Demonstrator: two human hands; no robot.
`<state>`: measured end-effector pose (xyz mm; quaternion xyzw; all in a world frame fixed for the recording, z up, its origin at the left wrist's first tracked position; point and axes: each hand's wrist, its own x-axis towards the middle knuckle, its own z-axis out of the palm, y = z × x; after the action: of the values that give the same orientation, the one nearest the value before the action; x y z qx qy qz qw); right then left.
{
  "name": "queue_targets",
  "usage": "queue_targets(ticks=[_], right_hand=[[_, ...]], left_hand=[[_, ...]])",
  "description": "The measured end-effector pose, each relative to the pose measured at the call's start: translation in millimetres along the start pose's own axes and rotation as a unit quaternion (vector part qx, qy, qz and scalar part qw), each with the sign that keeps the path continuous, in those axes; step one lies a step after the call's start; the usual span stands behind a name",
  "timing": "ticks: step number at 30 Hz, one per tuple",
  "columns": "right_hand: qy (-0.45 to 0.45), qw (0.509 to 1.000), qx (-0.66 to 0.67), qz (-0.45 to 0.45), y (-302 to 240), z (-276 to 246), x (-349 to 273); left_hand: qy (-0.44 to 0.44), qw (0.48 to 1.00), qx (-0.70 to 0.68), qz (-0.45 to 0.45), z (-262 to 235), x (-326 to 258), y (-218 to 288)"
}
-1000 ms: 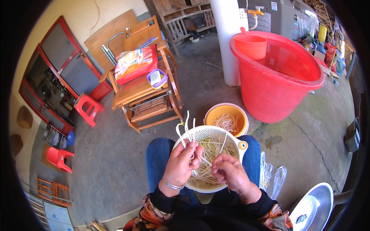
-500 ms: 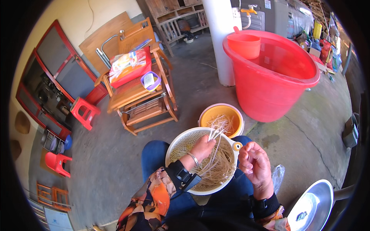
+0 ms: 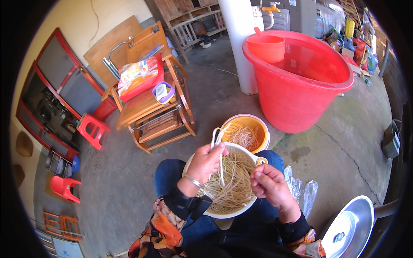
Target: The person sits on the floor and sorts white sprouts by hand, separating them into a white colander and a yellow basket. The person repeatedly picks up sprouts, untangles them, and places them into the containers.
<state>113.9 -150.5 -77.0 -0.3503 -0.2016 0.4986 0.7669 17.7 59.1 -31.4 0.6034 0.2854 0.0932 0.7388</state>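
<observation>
My left fingers (image 3: 219,149) closed on pale strands (image 3: 221,134) jutting beyond them, right fingers (image 3: 259,174) pinched, hold unclear, more strands (image 3: 232,185) in white colander (image 3: 234,213) below, unreadable label (image 3: 161,91) on purple tub (image 3: 171,95) well beyond.

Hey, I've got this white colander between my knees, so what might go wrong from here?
The white colander sits between your knees, so it might tip if a leg shifts. The pale strands in your left hand poke up loosely, so one could slip free. The clear plastic bag on your right might get caught underfoot.
</observation>
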Motion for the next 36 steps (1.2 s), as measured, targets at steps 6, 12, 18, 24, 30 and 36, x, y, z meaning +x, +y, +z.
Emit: queue_targets(ticks=[6,12,18,24,30,36], right_hand=[[-0.06,0.97,-0.231,0.05,21,31,11],[-0.068,0.961,-0.262,0.058,24,45,8],[-0.011,0.968,-0.241,0.06,12,41,4],[0.081,0.987,-0.135,-0.044,9,33,2],[0.058,0.99,0.054,-0.115,5,14,3],[0.068,0.994,0.03,-0.076,2,4,3]], left_hand=[[0.004,0.997,-0.058,0.049,4,-31,24],[0.045,0.992,-0.084,0.082,11,-37,20],[0.037,0.986,-0.124,0.104,14,-33,14],[-0.021,0.963,-0.261,0.068,13,-20,2],[-0.001,0.978,-0.207,-0.021,-8,7,-15],[0.017,0.899,0.437,-0.009,-6,22,-58]])
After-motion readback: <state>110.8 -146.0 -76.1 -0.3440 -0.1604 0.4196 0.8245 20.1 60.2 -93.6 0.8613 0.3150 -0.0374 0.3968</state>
